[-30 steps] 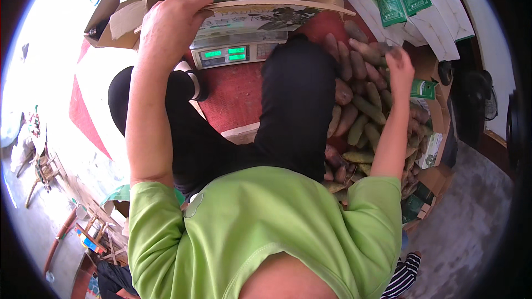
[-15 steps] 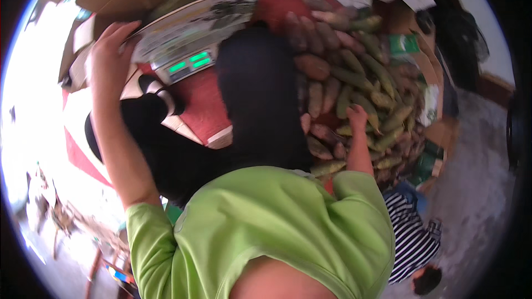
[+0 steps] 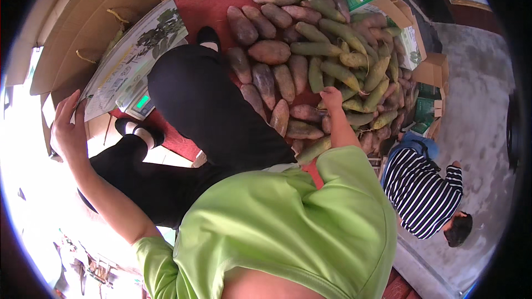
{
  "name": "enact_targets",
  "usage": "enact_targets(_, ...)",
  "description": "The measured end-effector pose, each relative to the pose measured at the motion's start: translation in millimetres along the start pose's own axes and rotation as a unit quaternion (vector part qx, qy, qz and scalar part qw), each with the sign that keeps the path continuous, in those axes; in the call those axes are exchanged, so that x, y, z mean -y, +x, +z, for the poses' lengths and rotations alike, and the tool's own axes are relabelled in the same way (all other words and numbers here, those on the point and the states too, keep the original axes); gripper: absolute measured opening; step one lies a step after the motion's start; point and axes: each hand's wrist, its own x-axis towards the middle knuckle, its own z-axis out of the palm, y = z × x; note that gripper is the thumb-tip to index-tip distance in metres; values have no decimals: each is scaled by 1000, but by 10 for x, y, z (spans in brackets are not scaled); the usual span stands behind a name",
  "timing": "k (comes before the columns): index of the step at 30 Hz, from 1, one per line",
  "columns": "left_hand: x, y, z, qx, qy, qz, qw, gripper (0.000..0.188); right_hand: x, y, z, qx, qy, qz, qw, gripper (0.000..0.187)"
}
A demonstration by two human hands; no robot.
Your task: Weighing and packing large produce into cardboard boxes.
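From the head camera, the person in a green shirt sits with legs in black trousers stretched out. The left arm reaches up and out to the side. The left hand (image 3: 69,130) is at the edge of a big cardboard box (image 3: 83,27), with fingers spread and curled on the printed flap (image 3: 133,58). A small scale (image 3: 138,105) with a green screen sits just under that flap.

The right arm is bent and reaches forward. The right hand (image 3: 331,99) rests down on a pile of sweet potatoes (image 3: 310,61) on the red mat (image 3: 213,0). I cannot tell if it is gripping one. Another person in a striped shirt (image 3: 418,191) crouches near the pile.
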Motion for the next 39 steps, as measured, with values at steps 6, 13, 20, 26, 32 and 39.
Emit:
enact_targets(6, 54, 19, 23, 5, -26, 1, 1000, 23, -35, 263, -100, -36, -90, -34, 995, 35)
enact_targets(13, 27, 15, 33, 2, -33, -20, 999, 24, 228, 328, -220, -76, -105, -26, 991, 34)
enact_targets(20, 111, 8, 37, -4, -35, -27, 999, 25, 739, 307, -225, -111, -356, -128, 919, 41)
enact_targets(26, -52, 44, 65, -17, -56, -10, 998, 24, 836, 369, -246, -36, -492, -141, 858, 64)
enact_targets(32, -215, 47, -16, -41, -61, -18, 997, 24, 854, 454, -138, -39, -561, -132, 816, 52)
enact_targets(39, -182, 23, -42, -36, -71, -37, 996, 23, 896, 323, -112, -11, -550, -131, 825, 55)
